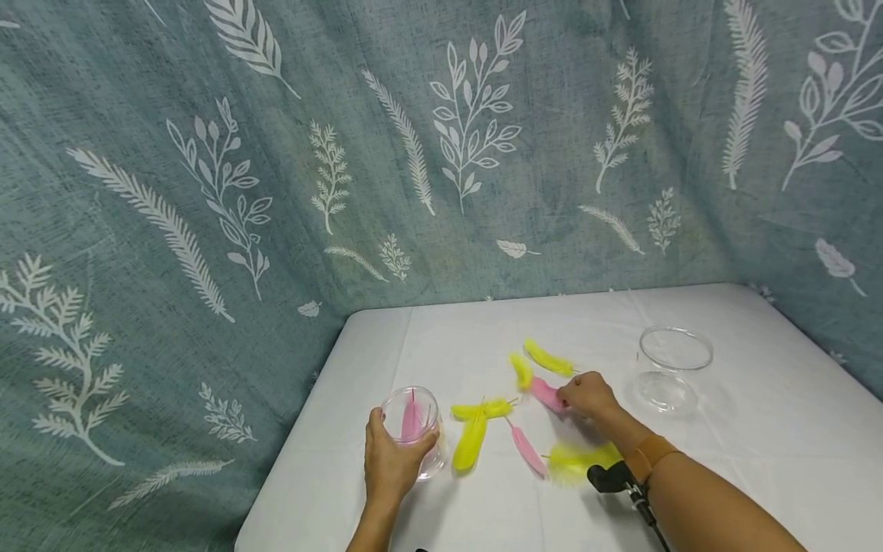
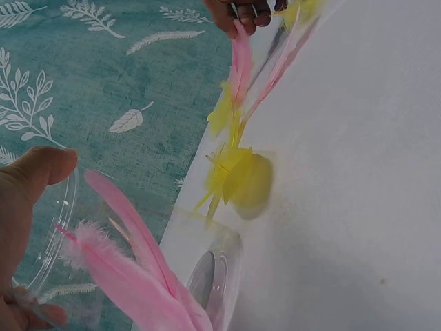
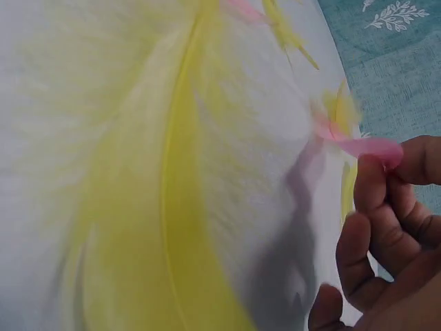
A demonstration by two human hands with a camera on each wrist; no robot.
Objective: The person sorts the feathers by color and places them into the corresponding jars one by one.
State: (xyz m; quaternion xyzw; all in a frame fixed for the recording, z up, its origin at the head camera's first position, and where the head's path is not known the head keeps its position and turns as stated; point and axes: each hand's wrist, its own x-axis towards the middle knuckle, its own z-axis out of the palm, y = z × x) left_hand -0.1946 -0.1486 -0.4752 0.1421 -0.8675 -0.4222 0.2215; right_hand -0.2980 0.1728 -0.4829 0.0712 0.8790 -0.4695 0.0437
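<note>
My left hand (image 1: 395,460) grips a clear round container (image 1: 431,460) from its near left side, thumb and fingers around the rim. Pink feathers (image 2: 138,279) stand inside it. My right hand (image 1: 589,399) pinches a pink feather (image 1: 546,395) by one end, between thumb and forefinger in the right wrist view. That feather's other end lies close to a short yellow feather (image 1: 522,372). Nearer the left hand, yellow feathers (image 1: 471,441) cross each other on the cloth, and another pink feather (image 1: 528,451) lies beside them. Below my right wrist sits a fluffy yellow feather (image 1: 576,462).
A second clear round container (image 1: 667,391) stands at the right of the white-covered table (image 1: 441,345). One more yellow feather (image 1: 547,358) lies toward the back. A green leaf-patterned curtain (image 1: 414,153) hangs behind and along the sides.
</note>
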